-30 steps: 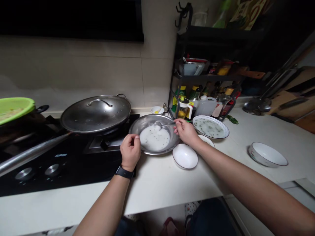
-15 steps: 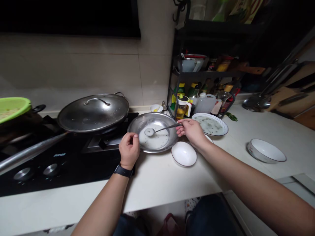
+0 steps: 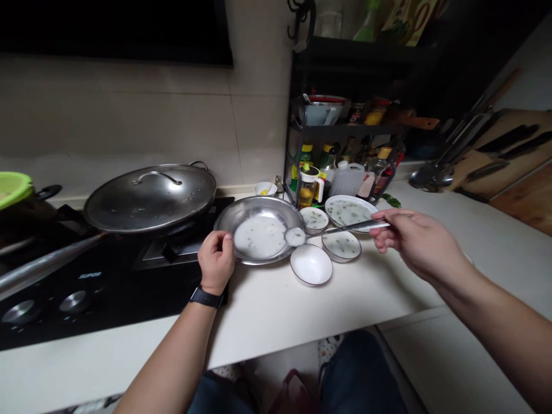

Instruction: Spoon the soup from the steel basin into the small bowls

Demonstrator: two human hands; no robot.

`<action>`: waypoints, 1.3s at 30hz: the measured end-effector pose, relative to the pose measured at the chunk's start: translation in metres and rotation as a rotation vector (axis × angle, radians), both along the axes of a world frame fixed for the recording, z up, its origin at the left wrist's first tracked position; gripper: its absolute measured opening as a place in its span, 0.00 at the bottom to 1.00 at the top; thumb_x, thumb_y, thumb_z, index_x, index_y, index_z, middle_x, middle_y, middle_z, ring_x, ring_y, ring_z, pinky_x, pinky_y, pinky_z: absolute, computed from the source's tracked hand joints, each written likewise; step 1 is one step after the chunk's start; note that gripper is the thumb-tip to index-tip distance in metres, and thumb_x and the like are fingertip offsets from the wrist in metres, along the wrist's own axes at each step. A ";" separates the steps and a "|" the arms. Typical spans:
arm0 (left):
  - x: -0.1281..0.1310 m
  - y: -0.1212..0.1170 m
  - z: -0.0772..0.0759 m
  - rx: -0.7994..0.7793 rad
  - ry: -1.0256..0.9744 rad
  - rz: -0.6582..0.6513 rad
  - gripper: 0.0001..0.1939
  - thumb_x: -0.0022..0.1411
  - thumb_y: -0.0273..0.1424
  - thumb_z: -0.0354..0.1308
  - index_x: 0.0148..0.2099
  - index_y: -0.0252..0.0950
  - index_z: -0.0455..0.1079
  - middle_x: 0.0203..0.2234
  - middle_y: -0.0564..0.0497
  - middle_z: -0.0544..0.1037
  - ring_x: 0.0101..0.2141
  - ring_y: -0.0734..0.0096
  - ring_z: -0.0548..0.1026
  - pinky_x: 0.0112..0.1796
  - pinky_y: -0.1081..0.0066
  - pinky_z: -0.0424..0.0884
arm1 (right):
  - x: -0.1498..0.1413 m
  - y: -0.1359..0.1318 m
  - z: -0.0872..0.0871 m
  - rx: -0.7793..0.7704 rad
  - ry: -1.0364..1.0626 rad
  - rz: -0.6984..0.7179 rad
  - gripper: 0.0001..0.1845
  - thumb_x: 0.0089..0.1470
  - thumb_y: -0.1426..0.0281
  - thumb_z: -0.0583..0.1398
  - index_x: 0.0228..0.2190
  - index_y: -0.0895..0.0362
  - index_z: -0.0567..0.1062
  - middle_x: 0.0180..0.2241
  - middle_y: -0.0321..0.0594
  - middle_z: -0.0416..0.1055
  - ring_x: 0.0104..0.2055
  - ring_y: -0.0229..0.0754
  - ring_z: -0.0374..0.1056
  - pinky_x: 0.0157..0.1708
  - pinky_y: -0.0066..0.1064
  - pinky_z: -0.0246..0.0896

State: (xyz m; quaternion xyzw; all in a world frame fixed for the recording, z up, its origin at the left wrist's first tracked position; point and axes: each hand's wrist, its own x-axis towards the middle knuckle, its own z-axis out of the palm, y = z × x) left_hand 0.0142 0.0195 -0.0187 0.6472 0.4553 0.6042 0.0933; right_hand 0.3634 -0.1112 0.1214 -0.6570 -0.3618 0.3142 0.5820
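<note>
My right hand (image 3: 416,241) is closed around the handle of a metal ladle (image 3: 340,229). The ladle's bowl holds whitish soup and hangs over the right rim of a wide steel basin (image 3: 224,221). Pale liquid with dark flecks fills the basin's bottom. With fingers curled, my left hand (image 3: 216,261) grips the basin's near left rim. An empty white bowl (image 3: 311,264) stands just below the ladle. Beyond the ladle are a bowl of soup (image 3: 342,246), a smaller bowl of soup (image 3: 314,219) and a ridged plate of soup (image 3: 350,210).
A lidded wok (image 3: 150,198) sits on the black stove (image 3: 107,293) at left, its long handle pointing toward me. A rack (image 3: 297,132) of bottles and jars stands behind the bowls. Knives in a block (image 3: 495,155) and utensils are at the far right.
My right hand has moved right, carrying the ladle from above the basin's middle to its right rim. My left hand stays at the basin's rim. The view has shifted slightly right.
</note>
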 end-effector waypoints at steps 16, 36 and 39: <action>0.000 -0.001 0.000 -0.007 0.008 -0.013 0.12 0.68 0.37 0.54 0.33 0.37 0.71 0.27 0.52 0.74 0.30 0.69 0.72 0.35 0.70 0.67 | 0.021 -0.106 -0.060 0.191 -1.123 0.477 0.13 0.62 0.63 0.60 0.46 0.48 0.80 0.39 0.44 0.84 0.37 0.47 0.82 0.39 0.37 0.78; 0.002 -0.001 0.001 -0.004 0.001 -0.024 0.12 0.68 0.36 0.54 0.33 0.37 0.70 0.27 0.52 0.74 0.30 0.69 0.72 0.34 0.70 0.67 | -0.044 0.039 -0.041 0.257 -0.316 0.214 0.24 0.61 0.46 0.58 0.42 0.55 0.73 0.26 0.41 0.78 0.29 0.44 0.77 0.32 0.35 0.75; 0.002 -0.001 0.001 -0.010 0.000 -0.029 0.12 0.68 0.36 0.54 0.33 0.37 0.70 0.27 0.52 0.74 0.30 0.69 0.72 0.34 0.70 0.67 | -0.059 0.084 -0.059 0.218 -0.301 0.294 0.22 0.64 0.49 0.56 0.42 0.56 0.72 0.27 0.40 0.77 0.26 0.41 0.75 0.28 0.33 0.73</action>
